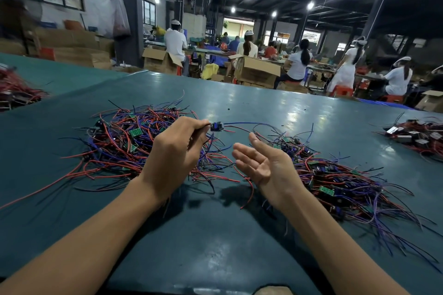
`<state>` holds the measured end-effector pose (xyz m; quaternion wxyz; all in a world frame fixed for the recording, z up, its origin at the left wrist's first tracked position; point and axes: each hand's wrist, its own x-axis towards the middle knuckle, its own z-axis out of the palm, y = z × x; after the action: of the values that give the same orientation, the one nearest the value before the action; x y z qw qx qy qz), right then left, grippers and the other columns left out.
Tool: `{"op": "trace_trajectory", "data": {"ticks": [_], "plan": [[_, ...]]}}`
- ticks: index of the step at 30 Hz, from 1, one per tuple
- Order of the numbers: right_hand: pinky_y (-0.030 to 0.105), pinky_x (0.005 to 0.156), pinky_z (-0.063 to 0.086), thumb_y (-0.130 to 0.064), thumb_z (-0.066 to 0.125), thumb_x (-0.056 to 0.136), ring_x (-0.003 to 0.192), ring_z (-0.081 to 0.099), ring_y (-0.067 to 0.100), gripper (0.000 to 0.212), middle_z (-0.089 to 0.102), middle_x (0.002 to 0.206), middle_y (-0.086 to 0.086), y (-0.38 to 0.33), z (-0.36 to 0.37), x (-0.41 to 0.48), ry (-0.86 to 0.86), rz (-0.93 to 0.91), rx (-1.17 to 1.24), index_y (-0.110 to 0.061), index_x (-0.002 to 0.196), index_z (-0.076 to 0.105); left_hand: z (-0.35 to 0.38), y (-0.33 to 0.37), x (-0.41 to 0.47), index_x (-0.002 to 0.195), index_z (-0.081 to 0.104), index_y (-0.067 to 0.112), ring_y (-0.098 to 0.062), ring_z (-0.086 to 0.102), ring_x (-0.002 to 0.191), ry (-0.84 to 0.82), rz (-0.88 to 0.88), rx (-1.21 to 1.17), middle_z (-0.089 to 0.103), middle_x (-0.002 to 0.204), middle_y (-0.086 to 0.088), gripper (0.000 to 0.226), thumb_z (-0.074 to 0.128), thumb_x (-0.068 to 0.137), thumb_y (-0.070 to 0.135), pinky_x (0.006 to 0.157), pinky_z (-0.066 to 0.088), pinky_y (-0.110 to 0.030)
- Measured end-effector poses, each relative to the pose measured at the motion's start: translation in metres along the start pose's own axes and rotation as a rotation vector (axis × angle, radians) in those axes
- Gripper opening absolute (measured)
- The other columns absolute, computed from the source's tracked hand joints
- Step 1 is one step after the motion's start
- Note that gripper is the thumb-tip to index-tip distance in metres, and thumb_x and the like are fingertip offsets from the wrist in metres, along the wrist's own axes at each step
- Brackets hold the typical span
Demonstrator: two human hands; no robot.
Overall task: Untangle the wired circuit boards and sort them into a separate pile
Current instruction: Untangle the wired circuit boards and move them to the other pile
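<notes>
L hand [172, 151], frame ctr: fingers curled, pinching dark wires of one board [217, 126], held up just right of the fingertips. Blue and red leads off the board trailing right toward R pile [335, 175]. R hand [259, 160], just right of ctr: palm up, fingers straight and spread, holding nothing, just below the board, not touching it. Behind and under L hand: L pile [124, 141], tangle of red, blue, black wire w/ small green boards. R pile same mix, stretching to lower right. All on teal worktop [215, 258]. Far-right pile [417, 136] at right edge, upper-left pile [16, 91] at left edge. Beyond worktop, upper frame: seated workers [175, 43], cardboard boxes [257, 72].
</notes>
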<state>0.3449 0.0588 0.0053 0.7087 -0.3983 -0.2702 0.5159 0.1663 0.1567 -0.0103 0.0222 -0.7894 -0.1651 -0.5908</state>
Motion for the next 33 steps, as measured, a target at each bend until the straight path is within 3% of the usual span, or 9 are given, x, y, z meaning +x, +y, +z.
{"op": "trace_trajectory", "data": {"ticks": [3, 6, 9, 11, 14, 17, 24, 30, 33], "plan": [[0.03, 0.044, 0.055, -0.03, 0.08, 0.074, 0.058, 0.069, 0.025, 0.046, 0.071, 0.073, 0.016, 0.009, 0.004, -0.001, 0.045, -0.096, -0.121, -0.006, 0.106, 0.055, 0.001, -0.001, -0.001, 0.109, 0.067, -0.006, -0.023, 0.066, 0.088, 0.013, 0.046, 0.024, 0.068, 0.098, -0.013, 0.016, 0.062, 0.099, 0.006, 0.081, 0.055, -0.033], [0.031, 0.041, 0.051, -0.027, 0.079, 0.085, 0.053, 0.066, 0.028, 0.048, 0.068, 0.071, 0.017, 0.017, 0.002, 0.0, 0.12, -0.234, -0.203, -0.008, 0.116, 0.047, 0.006, 0.002, -0.001, 0.107, 0.066, -0.006, -0.024, 0.065, 0.084, 0.011, 0.041, 0.041, 0.066, 0.096, -0.013, 0.015, 0.061, 0.099, 0.005, 0.077, 0.055, -0.034], [0.034, 0.043, 0.051, -0.024, 0.077, 0.089, 0.055, 0.068, 0.032, 0.037, 0.067, 0.076, 0.016, 0.023, -0.002, 0.001, 0.173, -0.489, -0.366, -0.02, 0.11, 0.047, 0.008, 0.004, -0.001, 0.098, 0.064, -0.003, -0.019, 0.057, 0.077, 0.032, -0.053, 0.027, 0.06, 0.089, -0.009, 0.006, 0.063, 0.097, 0.003, 0.071, 0.047, -0.022], [0.035, 0.044, 0.052, -0.029, 0.074, 0.092, 0.055, 0.069, 0.032, 0.018, 0.067, 0.072, 0.014, 0.027, -0.003, 0.001, 0.069, -0.622, -0.6, -0.018, 0.097, 0.061, 0.008, 0.0, 0.001, 0.09, 0.06, 0.0, -0.017, 0.05, 0.072, 0.015, -0.11, 0.001, 0.055, 0.085, -0.006, 0.005, 0.063, 0.094, 0.002, 0.067, 0.04, -0.02], [0.036, 0.047, 0.054, -0.041, 0.064, 0.093, 0.064, 0.069, 0.034, 0.028, 0.07, 0.074, 0.015, 0.036, 0.005, -0.001, -0.092, -0.533, -0.666, -0.016, 0.09, 0.076, 0.008, -0.002, -0.001, 0.091, 0.061, -0.001, -0.018, 0.051, 0.074, -0.104, -0.054, -0.029, 0.055, 0.086, -0.006, 0.005, 0.064, 0.092, 0.003, 0.068, 0.042, -0.025], [0.031, 0.047, 0.05, -0.038, 0.062, 0.093, 0.07, 0.063, 0.029, 0.031, 0.068, 0.079, 0.023, 0.034, 0.01, -0.001, -0.126, -0.42, -0.5, -0.012, 0.089, 0.079, 0.011, 0.007, -0.004, 0.096, 0.064, -0.001, -0.021, 0.056, 0.077, -0.217, 0.0, -0.059, 0.059, 0.089, -0.007, 0.009, 0.065, 0.091, 0.006, 0.071, 0.048, -0.032], [0.025, 0.047, 0.041, -0.035, 0.08, 0.075, 0.057, 0.057, 0.018, 0.031, 0.062, 0.067, 0.009, 0.016, -0.004, 0.007, -0.018, -0.294, -0.253, -0.006, 0.081, 0.074, 0.017, 0.017, -0.008, 0.099, 0.07, 0.01, -0.014, 0.06, 0.071, -0.323, -0.13, -0.225, 0.069, 0.081, 0.004, 0.018, 0.061, 0.096, 0.025, 0.077, 0.045, -0.043], [0.02, 0.042, 0.036, -0.037, 0.079, 0.079, 0.055, 0.053, 0.012, 0.024, 0.065, 0.07, 0.006, -0.005, -0.021, 0.011, 0.104, -0.396, -0.229, -0.014, 0.076, 0.075, 0.013, 0.01, -0.006, 0.086, 0.07, 0.016, -0.007, 0.06, 0.073, -0.268, -0.26, -0.23, 0.068, 0.078, 0.01, 0.019, 0.061, 0.094, 0.03, 0.086, 0.041, -0.045], [0.018, 0.042, 0.038, -0.034, 0.078, 0.084, 0.054, 0.05, 0.01, 0.021, 0.066, 0.072, 0.005, -0.015, -0.033, 0.012, 0.202, -0.418, -0.185, -0.014, 0.078, 0.075, 0.011, 0.008, -0.005, 0.084, 0.073, 0.014, -0.015, 0.064, 0.08, -0.234, -0.299, -0.241, 0.07, 0.082, 0.007, 0.019, 0.064, 0.092, 0.029, 0.083, 0.044, -0.052]]}}
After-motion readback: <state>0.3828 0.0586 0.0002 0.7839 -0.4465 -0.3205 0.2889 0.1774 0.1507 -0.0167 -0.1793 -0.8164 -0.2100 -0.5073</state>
